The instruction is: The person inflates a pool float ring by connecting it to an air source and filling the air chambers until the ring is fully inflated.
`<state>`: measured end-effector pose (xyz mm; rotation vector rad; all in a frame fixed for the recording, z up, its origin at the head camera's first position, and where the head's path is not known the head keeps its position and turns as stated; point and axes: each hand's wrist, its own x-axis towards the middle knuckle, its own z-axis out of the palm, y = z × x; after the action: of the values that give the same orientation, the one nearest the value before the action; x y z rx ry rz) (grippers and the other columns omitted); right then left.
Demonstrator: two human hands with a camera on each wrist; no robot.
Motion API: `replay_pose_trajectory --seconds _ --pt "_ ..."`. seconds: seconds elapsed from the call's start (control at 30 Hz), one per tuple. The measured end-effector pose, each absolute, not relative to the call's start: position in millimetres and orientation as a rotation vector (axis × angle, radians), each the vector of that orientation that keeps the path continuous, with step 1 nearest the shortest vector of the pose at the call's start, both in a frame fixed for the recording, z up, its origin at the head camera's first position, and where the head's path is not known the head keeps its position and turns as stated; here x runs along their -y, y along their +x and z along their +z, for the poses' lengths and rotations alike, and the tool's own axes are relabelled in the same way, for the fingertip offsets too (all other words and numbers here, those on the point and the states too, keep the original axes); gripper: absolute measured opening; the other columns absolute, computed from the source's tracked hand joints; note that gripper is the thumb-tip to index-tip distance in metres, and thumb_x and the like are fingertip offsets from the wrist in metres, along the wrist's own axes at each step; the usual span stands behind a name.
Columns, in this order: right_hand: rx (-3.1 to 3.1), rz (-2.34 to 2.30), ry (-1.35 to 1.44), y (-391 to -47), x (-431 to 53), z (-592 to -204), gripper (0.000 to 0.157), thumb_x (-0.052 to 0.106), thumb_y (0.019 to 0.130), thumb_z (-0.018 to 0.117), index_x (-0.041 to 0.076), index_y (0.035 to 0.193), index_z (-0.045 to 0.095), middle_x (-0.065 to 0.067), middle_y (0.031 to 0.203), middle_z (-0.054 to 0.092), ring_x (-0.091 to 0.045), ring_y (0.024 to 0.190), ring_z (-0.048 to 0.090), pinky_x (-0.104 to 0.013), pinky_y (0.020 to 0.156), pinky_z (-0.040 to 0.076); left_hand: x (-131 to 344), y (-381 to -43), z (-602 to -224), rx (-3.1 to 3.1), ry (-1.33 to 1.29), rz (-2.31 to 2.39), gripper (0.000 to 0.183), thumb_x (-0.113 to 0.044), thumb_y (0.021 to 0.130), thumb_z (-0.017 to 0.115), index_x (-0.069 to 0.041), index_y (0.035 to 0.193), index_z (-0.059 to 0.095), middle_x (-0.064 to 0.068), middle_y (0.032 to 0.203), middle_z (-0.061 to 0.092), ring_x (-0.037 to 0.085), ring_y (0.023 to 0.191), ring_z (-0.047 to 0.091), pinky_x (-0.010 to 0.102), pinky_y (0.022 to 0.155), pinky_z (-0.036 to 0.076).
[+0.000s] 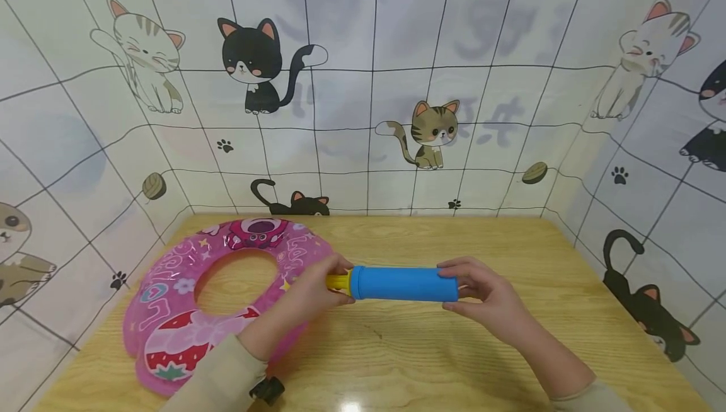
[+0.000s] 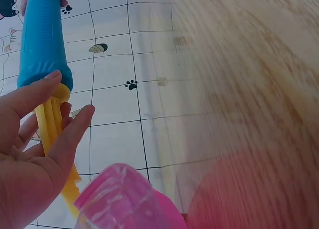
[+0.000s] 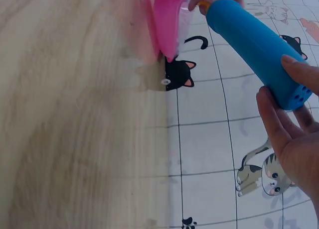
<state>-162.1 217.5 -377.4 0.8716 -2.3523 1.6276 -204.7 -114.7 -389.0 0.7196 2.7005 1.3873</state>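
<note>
Between the two hands a blue hand air pump is held level above the table. My left hand holds it at the left, thumb and fingers around its yellow handle just where it meets the blue barrel. At the other end my right hand pinches the barrel between thumb and fingers. Small holes show in that end face in the right wrist view. A pink inflatable swim ring with strawberry and bear prints lies left of the pump, partly behind the left forearm.
The wooden table reaches back to a wall covered with a cat-print grid sheet, which also runs along both sides. A dark wrist device sits by the left sleeve.
</note>
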Motion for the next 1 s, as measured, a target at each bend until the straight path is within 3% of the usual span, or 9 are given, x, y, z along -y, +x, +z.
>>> replay_pose_trajectory --seconds 0.27,0.63,1.0 --pt "2.314 1.458 1.048 -159 -254 -367 0.050 -0.017 0.074 0.075 0.005 0.118 0.065 -0.011 0.128 0.053 -0.010 0.115 0.054 -0.021 0.087 0.051 126 -203 -391 -2.668 0.683 1.355 0.045 -0.005 0.079 0.081 -0.011 0.118 0.059 0.002 0.103 0.064 0.024 0.097 0.061 0.034 0.082 0.056" --pt "2.232 1.535 1.170 -145 -308 -360 0.058 -0.031 0.067 0.068 -0.003 0.118 0.062 -0.007 0.131 0.051 -0.012 0.121 0.049 -0.022 0.090 0.050 145 -203 -387 -2.708 0.685 1.296 0.045 -0.007 0.078 0.082 -0.013 0.118 0.061 -0.002 0.106 0.064 0.022 0.102 0.061 0.038 0.089 0.053" --pt "2.327 1.463 1.058 -137 -297 -360 0.054 -0.023 0.068 0.074 -0.001 0.116 0.064 -0.008 0.126 0.054 -0.010 0.117 0.053 -0.024 0.086 0.053 148 -201 -394 -2.641 0.834 1.379 0.041 -0.001 0.079 0.079 -0.004 0.116 0.061 0.000 0.104 0.066 0.020 0.097 0.061 0.030 0.088 0.053"
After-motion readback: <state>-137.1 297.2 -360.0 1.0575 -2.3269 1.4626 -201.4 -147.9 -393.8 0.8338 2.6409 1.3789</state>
